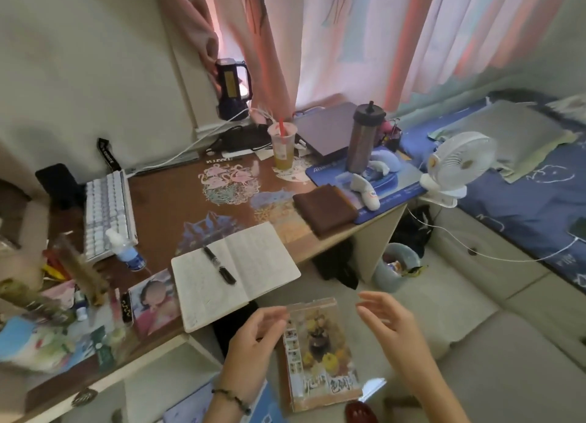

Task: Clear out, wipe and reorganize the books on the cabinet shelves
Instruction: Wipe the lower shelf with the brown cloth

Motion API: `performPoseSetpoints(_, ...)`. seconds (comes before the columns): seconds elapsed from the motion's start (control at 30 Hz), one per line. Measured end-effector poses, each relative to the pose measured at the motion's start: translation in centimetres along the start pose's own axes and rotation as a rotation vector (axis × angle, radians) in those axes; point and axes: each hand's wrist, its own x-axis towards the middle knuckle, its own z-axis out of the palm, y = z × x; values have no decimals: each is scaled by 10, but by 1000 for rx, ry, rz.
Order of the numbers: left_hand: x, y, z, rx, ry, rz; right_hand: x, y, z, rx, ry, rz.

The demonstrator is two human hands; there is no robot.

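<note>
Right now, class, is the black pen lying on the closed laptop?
No. The black pen lies across the open notebook near the desk's front edge, well apart from the closed laptop at the back.

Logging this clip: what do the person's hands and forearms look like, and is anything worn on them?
Both forearms are bare, with no sleeves in view and no gloves. The left hand has a thin dark beaded bracelet around the wrist. The right hand shows no bracelet, watch or ring in this view.
</note>
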Motion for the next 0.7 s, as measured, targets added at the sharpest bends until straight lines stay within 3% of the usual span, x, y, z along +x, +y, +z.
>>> performPoseSetpoints(0.23,63,27,94,-78,244,-85,100,24,-71,15,-123,-31)
performPoseSetpoints(0.43,94,46,163,-112,240,-131,158,40,-118,24,-151,-53)
performPoseSetpoints(0.7,124,49,179,-52,269,-155,201,43,-111,44,-259,-78)
